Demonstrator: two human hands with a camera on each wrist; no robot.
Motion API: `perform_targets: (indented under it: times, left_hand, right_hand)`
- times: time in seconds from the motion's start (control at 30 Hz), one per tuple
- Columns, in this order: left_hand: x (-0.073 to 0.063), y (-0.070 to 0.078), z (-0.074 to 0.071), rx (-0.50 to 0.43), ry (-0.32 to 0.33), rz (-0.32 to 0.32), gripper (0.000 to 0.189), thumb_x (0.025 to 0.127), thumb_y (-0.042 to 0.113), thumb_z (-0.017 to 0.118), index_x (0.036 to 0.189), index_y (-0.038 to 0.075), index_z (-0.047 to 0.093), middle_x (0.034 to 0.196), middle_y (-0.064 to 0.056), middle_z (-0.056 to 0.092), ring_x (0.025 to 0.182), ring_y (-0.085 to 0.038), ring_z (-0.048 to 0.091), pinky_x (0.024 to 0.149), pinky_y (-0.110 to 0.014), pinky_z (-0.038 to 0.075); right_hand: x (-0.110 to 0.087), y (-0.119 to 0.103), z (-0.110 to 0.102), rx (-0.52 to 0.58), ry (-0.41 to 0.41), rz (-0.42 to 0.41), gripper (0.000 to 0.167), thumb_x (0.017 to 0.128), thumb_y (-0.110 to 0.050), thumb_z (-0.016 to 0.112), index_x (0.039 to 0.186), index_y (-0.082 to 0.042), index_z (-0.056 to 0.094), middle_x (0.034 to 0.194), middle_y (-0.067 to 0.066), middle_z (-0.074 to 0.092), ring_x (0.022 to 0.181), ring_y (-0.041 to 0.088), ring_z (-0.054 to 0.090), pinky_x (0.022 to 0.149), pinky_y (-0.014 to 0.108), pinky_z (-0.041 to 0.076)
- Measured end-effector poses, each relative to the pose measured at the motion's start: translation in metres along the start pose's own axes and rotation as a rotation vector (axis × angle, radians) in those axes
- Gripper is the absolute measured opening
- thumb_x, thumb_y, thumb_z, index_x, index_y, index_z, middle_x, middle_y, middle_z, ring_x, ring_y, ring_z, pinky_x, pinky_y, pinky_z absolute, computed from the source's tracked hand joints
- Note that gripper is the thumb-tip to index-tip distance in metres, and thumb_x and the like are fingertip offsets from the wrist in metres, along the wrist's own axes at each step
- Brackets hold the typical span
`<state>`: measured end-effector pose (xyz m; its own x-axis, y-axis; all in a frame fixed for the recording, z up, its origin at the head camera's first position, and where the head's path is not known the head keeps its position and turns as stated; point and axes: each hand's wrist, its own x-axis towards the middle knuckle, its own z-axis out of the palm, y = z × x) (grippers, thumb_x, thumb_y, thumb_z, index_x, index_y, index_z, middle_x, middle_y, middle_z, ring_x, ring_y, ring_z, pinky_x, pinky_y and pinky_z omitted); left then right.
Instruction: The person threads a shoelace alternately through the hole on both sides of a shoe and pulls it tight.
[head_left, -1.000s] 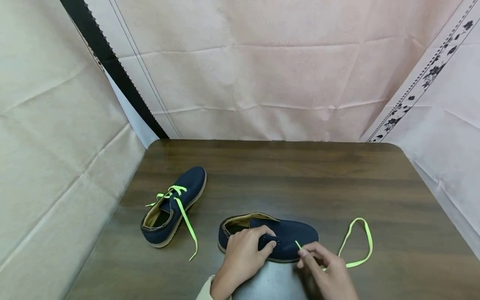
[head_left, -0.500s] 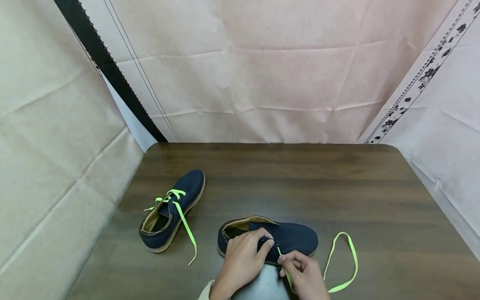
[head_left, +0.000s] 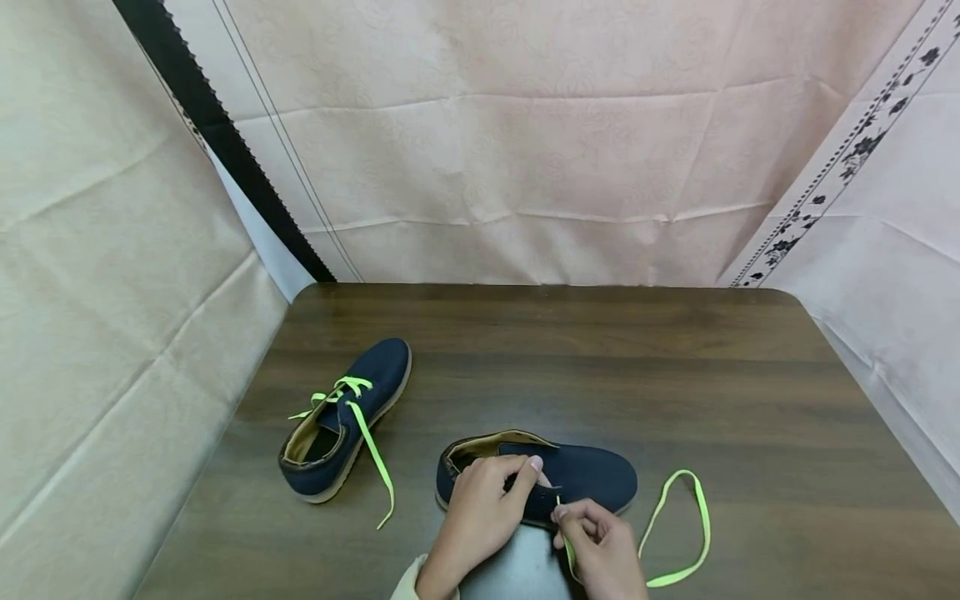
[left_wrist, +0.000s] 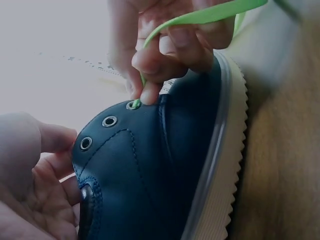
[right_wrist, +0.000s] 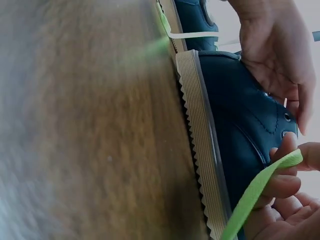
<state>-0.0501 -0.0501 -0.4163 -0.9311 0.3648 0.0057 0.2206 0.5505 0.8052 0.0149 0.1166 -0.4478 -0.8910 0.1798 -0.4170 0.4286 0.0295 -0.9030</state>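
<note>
A navy shoe [head_left: 600, 473] lies on the table, toe to the right. My left hand [head_left: 486, 504] grips its eyelet flap, fingers tucked inside the opening and thumb at the flap's edge. Between thumb and fingertips my right hand [head_left: 602, 546] pinches a neon green shoelace [left_wrist: 215, 14] close to its end. In the left wrist view the lace's tip is at the eyelet [left_wrist: 131, 105] nearest the toe. Two other metal eyelets [left_wrist: 109, 121] on this flap hold no lace. The shoe's far flap is mostly hidden by my left hand in the head view.
A matching navy shoe [head_left: 382, 367], laced in green with a loose lace end [head_left: 372, 450], stands at the left of the wooden table [head_left: 570, 350]. The held lace's slack loops [head_left: 705, 525] on the table at the right. Pale cloth [head_left: 525, 167] hangs behind.
My right hand has moved left from beside the toe to the eyelet, bringing the lace end. The lace's loop has slid left and nearer. My left thumb has shifted up along the flap.
</note>
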Motion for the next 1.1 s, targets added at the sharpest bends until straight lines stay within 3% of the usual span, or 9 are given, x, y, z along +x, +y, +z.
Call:
perform_targets:
  times: [0.13,0.23,0.37,0.43,0.57,0.7,0.9,1.0,1.1]
  left_hand:
    - [0.003,0.003,-0.003,-0.048,-0.014,-0.036,0.038,0.113,0.037,0.052,0.091,0.027,0.081,0.051,0.009,0.045,0.043,-0.007,0.032,0.047,-0.025,0.032]
    - [0.009,0.006,-0.009,-0.063,-0.066,-0.044,0.030,0.111,0.029,0.057,0.095,0.025,0.082,0.054,0.009,0.048,0.042,-0.007,0.028,0.045,-0.024,0.029]
    - [0.023,0.008,-0.018,-0.083,-0.239,-0.040,0.019,0.106,0.024,0.066,0.099,0.022,0.084,0.073,0.013,0.067,0.047,-0.010,0.036,0.050,-0.025,0.032]
    - [0.030,0.008,-0.022,-0.096,-0.335,-0.029,0.016,0.103,0.023,0.071,0.096,0.022,0.085,0.087,0.014,0.074,0.054,-0.009,0.047,0.058,-0.024,0.039]
    - [0.039,0.004,-0.024,-0.114,-0.443,-0.010,0.013,0.100,0.019,0.075,0.091,0.021,0.085,0.088,0.013,0.074,0.063,-0.007,0.057,0.066,-0.023,0.045]
    - [0.038,0.000,-0.023,-0.115,-0.417,-0.003,0.012,0.098,0.018,0.077,0.090,0.022,0.084,0.085,0.014,0.073,0.058,-0.008,0.052,0.063,-0.023,0.043]
    - [0.034,-0.001,-0.020,-0.110,-0.300,0.060,0.010,0.100,0.022,0.075,0.094,0.021,0.083,0.082,0.014,0.073,0.067,-0.005,0.061,0.065,-0.024,0.049]
    - [0.033,0.000,-0.017,-0.123,-0.229,0.094,0.010,0.102,0.022,0.074,0.097,0.020,0.082,0.083,0.013,0.073,0.068,-0.005,0.064,0.066,-0.024,0.052]
    - [0.031,0.002,-0.014,-0.161,-0.164,0.103,0.010,0.103,0.022,0.072,0.099,0.018,0.082,0.084,0.011,0.074,0.067,-0.005,0.066,0.063,-0.025,0.053]
  right_hand:
    - [-0.001,-0.003,0.001,0.000,0.029,-0.004,0.017,0.104,-0.010,0.061,0.104,0.003,0.072,0.072,0.004,0.068,0.041,0.009,0.031,0.042,0.024,0.032]
    - [-0.001,-0.005,0.001,-0.006,0.038,-0.008,0.019,0.105,-0.014,0.063,0.100,0.002,0.072,0.070,0.003,0.068,0.041,0.009,0.031,0.042,0.023,0.032]
    - [-0.003,-0.004,0.001,0.006,0.038,-0.013,0.025,0.105,-0.021,0.066,0.095,0.002,0.070,0.068,0.003,0.066,0.040,0.009,0.030,0.041,0.024,0.032]
    - [-0.003,-0.004,0.002,0.004,0.040,-0.022,0.026,0.105,-0.022,0.068,0.093,0.002,0.070,0.068,0.004,0.066,0.041,0.009,0.031,0.041,0.023,0.032]
    - [-0.002,-0.003,0.002,-0.094,0.069,-0.086,0.025,0.103,-0.023,0.071,0.090,-0.002,0.072,0.064,0.002,0.059,0.045,0.010,0.035,0.045,0.024,0.034]
    - [-0.001,-0.004,0.000,-0.196,0.096,-0.160,0.023,0.101,-0.029,0.075,0.097,-0.006,0.070,0.069,-0.001,0.055,0.052,0.012,0.043,0.051,0.026,0.039]
    - [0.004,-0.012,-0.007,-0.065,0.015,-0.193,0.027,0.110,-0.024,0.060,0.126,-0.004,0.066,0.071,0.010,0.058,0.047,0.020,0.050,0.048,0.034,0.049]
    - [0.009,-0.016,-0.009,-0.086,-0.022,-0.214,0.028,0.113,-0.022,0.053,0.128,-0.004,0.068,0.073,0.012,0.061,0.050,0.024,0.057,0.051,0.036,0.053]
    - [0.013,-0.019,-0.009,-0.111,-0.045,-0.218,0.026,0.112,-0.022,0.055,0.123,-0.005,0.071,0.070,0.011,0.061,0.050,0.024,0.058,0.052,0.035,0.053]
